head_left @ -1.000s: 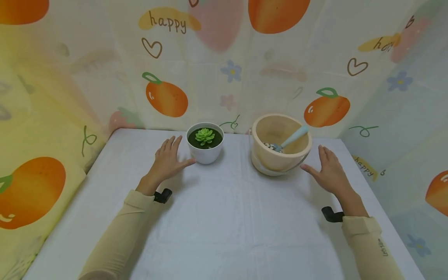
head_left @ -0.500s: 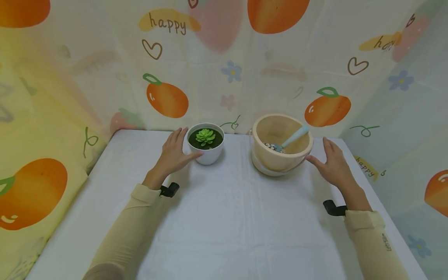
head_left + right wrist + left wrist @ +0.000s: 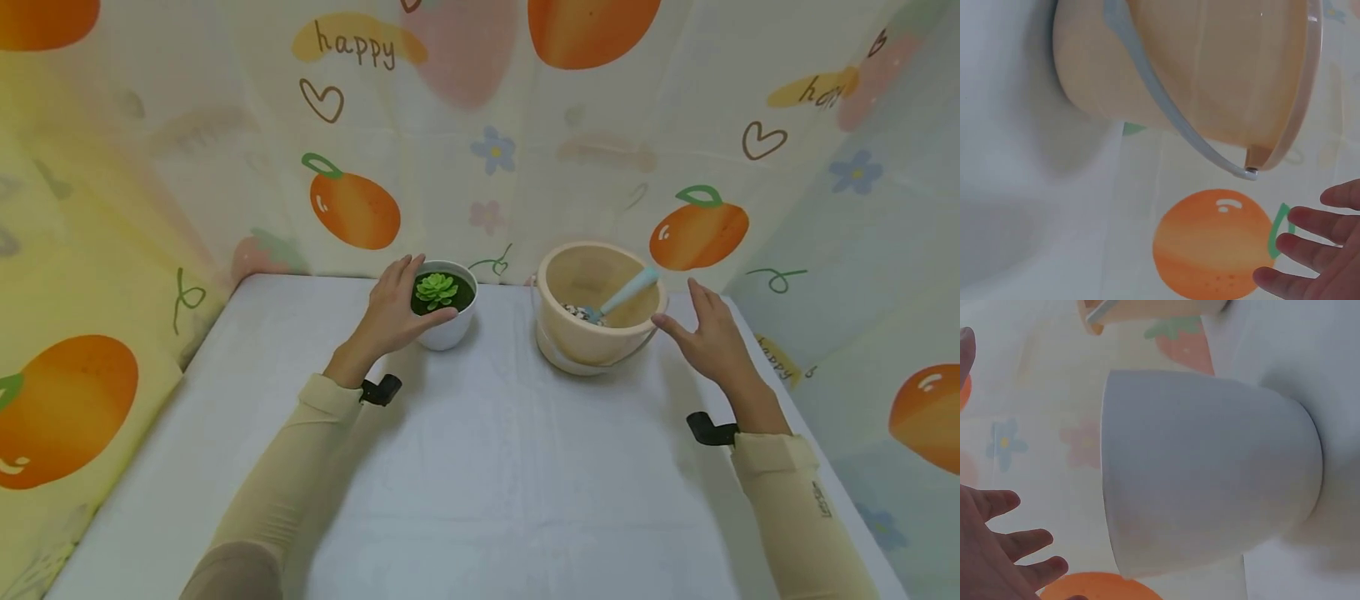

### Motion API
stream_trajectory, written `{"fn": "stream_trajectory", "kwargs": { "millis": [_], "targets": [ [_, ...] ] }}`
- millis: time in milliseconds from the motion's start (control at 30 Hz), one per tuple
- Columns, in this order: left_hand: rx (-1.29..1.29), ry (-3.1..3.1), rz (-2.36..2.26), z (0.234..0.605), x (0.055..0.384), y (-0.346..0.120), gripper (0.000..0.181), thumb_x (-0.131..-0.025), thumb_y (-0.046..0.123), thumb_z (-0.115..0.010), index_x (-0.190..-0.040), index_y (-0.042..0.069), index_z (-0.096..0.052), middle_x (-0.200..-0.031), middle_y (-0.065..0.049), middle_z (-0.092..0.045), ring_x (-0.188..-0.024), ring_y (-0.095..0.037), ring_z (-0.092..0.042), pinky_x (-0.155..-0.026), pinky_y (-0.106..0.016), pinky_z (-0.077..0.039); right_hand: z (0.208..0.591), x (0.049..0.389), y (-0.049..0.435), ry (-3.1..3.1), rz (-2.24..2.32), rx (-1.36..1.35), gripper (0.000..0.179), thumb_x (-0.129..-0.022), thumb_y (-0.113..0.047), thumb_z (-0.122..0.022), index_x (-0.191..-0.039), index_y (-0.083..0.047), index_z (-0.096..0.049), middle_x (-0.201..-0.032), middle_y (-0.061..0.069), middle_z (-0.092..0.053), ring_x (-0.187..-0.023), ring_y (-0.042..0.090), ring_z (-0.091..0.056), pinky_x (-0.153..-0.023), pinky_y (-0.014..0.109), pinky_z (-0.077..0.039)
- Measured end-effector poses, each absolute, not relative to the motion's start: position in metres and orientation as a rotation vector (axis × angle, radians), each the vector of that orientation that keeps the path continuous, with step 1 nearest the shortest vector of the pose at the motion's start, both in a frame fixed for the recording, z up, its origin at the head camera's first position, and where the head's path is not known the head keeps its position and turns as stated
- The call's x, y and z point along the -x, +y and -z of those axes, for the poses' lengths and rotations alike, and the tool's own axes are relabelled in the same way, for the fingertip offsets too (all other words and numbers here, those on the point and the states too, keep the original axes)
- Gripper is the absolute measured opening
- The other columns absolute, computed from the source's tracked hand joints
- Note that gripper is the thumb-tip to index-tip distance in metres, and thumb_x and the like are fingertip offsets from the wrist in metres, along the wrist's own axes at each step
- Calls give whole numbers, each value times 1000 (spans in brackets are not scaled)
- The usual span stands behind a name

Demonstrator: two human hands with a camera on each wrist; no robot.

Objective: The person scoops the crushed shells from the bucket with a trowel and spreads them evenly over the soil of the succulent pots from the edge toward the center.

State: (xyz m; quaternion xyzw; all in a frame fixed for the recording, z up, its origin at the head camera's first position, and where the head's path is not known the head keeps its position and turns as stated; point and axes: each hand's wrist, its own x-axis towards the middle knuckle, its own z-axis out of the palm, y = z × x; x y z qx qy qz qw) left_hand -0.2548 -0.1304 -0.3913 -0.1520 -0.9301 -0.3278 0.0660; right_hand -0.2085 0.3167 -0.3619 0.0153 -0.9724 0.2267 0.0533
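Observation:
A white pot (image 3: pixel 448 333) with a green succulent (image 3: pixel 437 289) in dark soil stands at the back of the table. My left hand (image 3: pixel 390 310) is beside its left rim, fingers spread and thumb in front. In the left wrist view the pot (image 3: pixel 1210 475) fills the middle, and the fingers (image 3: pixel 1029 542) hold nothing. A beige bucket (image 3: pixel 585 346) stands to the right, a light blue handled tool (image 3: pixel 630 292) leaning inside over speckled bits. Close to the bucket's right rim, my right hand (image 3: pixel 707 337) is spread with nothing in its grasp; its fingers (image 3: pixel 1310 228) show below the rim.
A white cloth covers the table (image 3: pixel 480 467). Behind it hangs a curtain (image 3: pixel 525 192) printed with oranges, and more printed cloth (image 3: pixel 75 250) closes off the left side. The bucket's pale carrying handle (image 3: pixel 1166 103) hangs down along its outer wall.
My left hand has moved right and forward, so it now overlaps the pot's left rim in the head view. The right hand has moved slightly forward beside the bucket. Pot and bucket stay put.

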Motion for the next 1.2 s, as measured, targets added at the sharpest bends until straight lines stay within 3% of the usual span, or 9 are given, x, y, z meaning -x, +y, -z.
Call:
{"fn": "stream_trajectory", "kwargs": {
  "millis": [800, 1200],
  "targets": [
    [575, -2772, 1153, 388, 266, -73, 114, -70, 85, -56, -156, 18, -21, -162, -14, -18, -148, -35, -19, -116, -64, -19, 356, 229, 311, -2963, -803, 22, 97, -90, -68, -47, -155, -3, -16, -158, 28, -19, -144, 49, -20, -111, 69, -21],
    [609, -2788, 1148, 383, 276, -52, 100, -80, 61, -69, -156, 18, -21, -162, -14, -19, -148, -34, -21, -115, -62, -26, 354, 242, 308, -2958, -840, -25, 94, -91, -63, -52, -154, -1, -21, -155, 29, -25, -140, 50, -27, -110, 68, -25]
  ]
}}
